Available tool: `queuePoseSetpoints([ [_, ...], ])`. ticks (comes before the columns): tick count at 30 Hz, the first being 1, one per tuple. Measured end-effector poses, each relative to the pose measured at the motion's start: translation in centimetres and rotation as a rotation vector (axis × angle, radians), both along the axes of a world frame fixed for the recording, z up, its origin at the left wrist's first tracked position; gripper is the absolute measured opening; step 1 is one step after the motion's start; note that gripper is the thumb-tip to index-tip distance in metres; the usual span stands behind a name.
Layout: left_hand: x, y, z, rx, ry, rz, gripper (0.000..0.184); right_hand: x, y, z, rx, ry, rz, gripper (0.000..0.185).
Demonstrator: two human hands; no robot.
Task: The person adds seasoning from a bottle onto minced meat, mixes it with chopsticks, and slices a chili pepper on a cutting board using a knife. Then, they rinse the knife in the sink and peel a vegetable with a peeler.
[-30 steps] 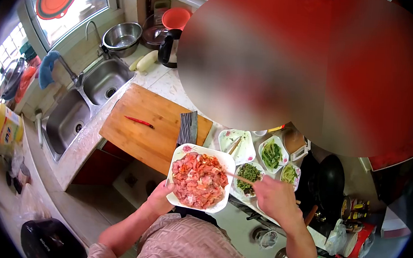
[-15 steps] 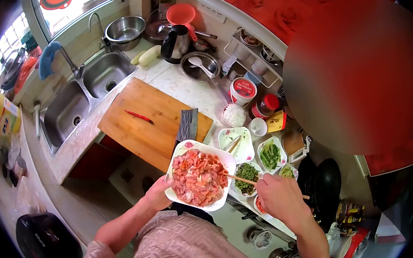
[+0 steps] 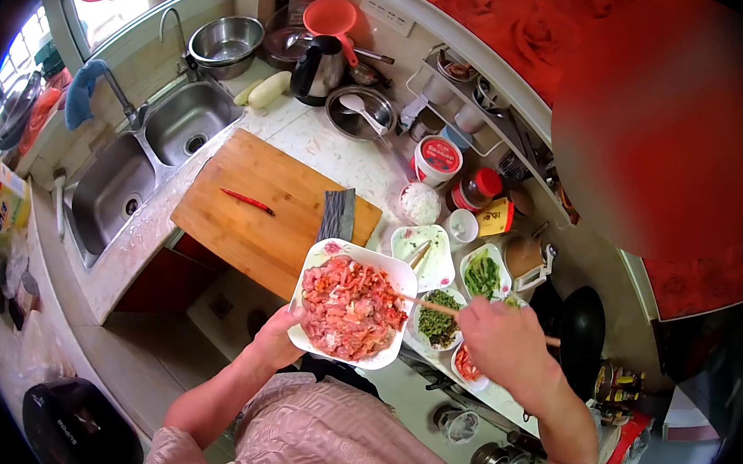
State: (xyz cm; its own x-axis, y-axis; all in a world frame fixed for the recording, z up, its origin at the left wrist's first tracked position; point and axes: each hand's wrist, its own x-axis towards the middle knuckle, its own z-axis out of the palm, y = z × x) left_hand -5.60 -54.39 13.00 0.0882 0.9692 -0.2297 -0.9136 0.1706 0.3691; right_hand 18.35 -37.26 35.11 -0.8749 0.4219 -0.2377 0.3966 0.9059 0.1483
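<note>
My left hand (image 3: 276, 338) grips the near-left rim of a white square bowl (image 3: 400, 273), holding it up in front of my body. Raw chopped meat (image 3: 352, 309) mixed with red bits fills the bowl. On the other side, my right hand (image 3: 507, 343) is closed around wooden chopsticks (image 3: 434, 306), whose tips rest in the meat at the bowl's right. Just beyond the bowl lies a cleaver (image 3: 336, 216) on a wooden cutting board (image 3: 246, 165), with a red chili (image 3: 247, 201) farther left.
Right of the bowl stand dishes of chopped herbs (image 3: 436, 327), green peppers (image 3: 481, 276) and red pieces (image 3: 468, 363). Behind them are a white bowl (image 3: 427, 241), a tub (image 3: 437, 160) and a jar (image 3: 478, 188). A double sink (image 3: 113, 194) lies left; a wok (image 3: 582, 331) right.
The bowl and my left hand have shifted slightly left and up in view. The chopsticks and my right hand have moved a little; the red dish beneath shows more.
</note>
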Motion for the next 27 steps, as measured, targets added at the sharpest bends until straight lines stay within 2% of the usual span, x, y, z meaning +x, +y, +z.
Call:
queuePoseSetpoints([
  [4,0.0,0.1,0.7,0.032,-0.024,0.001,0.074,-0.6,1.8,-1.7,0.036,0.055,0.021,0.006],
  [7,0.3,-0.1,-0.4,-0.001,-0.069,0.038,0.072,0.4,0.1,-1.8,-0.053,-0.097,-0.081,0.008],
  [10,0.9,-0.2,-1.5,-0.042,-0.068,0.076,0.068,0.6,-1.9,-2.9,-0.13,-0.169,-0.071,0.01],
  [13,1.6,0.0,-1.7,-0.094,-0.098,0.117,0.067,0.2,-2.9,-4.1,-0.221,-0.137,-0.184,0.011],
  [16,2.2,0.4,-1.4,-0.112,-0.122,0.152,0.066,1.0,-3.7,-7.0,-0.37,0.048,-0.28,0.017],
  [20,3.3,0.8,-1.7,-0.075,-0.142,0.215,0.065,-0.1,-5.5,-7.5,-0.522,0.199,-0.371,0.019],
  [23,3.5,1.0,-1.5,-0.082,-0.132,0.243,0.065,-1.1,-6.1,-7.7,-0.483,0.34,-0.459,0.016],
  [27,3.7,1.0,-0.9,-0.067,-0.087,0.244,0.065,-2.5,-8.4,-8.4,-0.387,0.503,-0.442,0.011],
])
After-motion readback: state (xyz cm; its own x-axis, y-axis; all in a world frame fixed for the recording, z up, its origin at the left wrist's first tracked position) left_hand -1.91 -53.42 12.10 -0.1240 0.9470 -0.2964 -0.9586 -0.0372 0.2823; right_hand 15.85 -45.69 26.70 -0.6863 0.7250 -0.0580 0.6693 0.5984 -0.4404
